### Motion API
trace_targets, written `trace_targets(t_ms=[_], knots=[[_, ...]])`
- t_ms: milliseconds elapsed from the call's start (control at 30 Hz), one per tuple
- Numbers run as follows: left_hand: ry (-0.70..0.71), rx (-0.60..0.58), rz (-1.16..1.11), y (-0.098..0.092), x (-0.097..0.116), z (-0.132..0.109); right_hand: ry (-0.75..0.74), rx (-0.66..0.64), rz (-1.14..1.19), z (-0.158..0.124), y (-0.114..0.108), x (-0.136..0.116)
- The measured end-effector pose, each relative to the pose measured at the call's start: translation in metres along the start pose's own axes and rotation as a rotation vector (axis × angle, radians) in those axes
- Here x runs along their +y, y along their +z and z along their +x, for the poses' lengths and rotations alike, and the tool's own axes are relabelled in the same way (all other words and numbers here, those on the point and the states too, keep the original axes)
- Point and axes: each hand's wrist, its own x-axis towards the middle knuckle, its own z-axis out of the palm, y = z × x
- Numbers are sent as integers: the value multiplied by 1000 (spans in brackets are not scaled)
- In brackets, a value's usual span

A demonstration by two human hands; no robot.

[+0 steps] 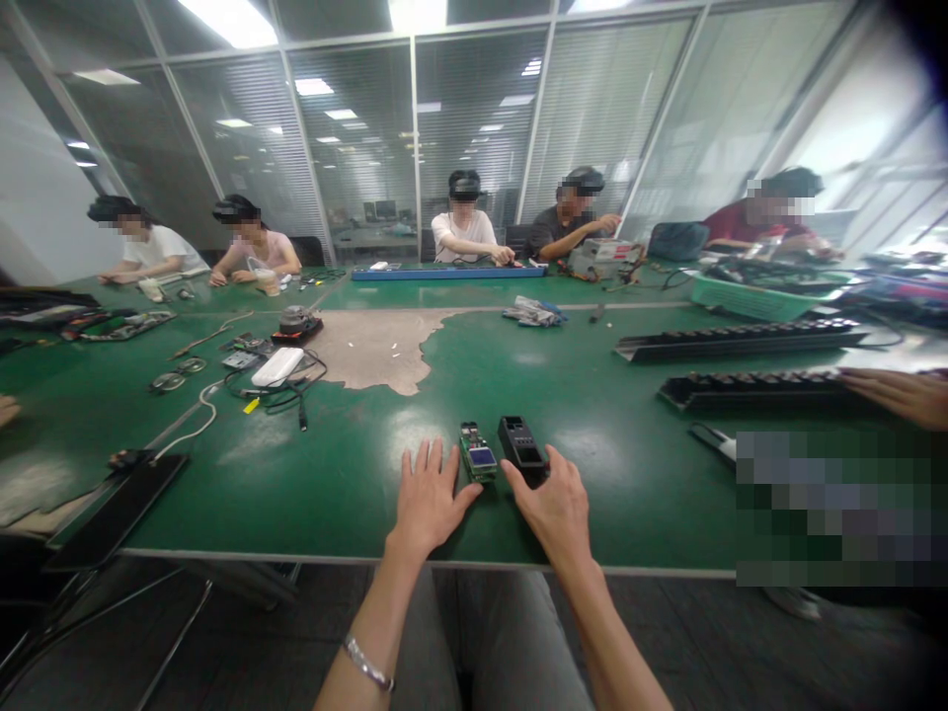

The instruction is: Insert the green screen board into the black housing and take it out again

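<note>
The green table (355,513) spread beneath my left grip (428,504) and my right grip (554,502). Two black rails (755,395) lay beyond and well to the right of my right grip. My left grip rested palm-down, fingers spread, holding nothing. My right grip curved about the near end of a black housing (518,441), thumb on its left, fingers on its right; whether it pinched, I could not tell. Between my grips, near end by my left thumb, lay a circuit board (472,446), its blue screen (484,458) facing up.
</note>
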Motion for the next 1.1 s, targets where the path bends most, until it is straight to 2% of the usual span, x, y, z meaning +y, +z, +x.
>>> trace_targets(t_ms=[200,333,533,733,1100], knots=[[-7,9,1,0,-1,-1,-37,-45,-2,3,0,1],[-1,15,11,2,-1,-1,-35,-7,31,7,-3,0],[-11,18,30,5,-1,0,-79,39,154,16,-17,-31],[-8,31,40,4,0,-1,-124,-36,158,13,-15,-67],[3,29,44,6,-2,0,-100,-153,44,-9,-11,-80]])
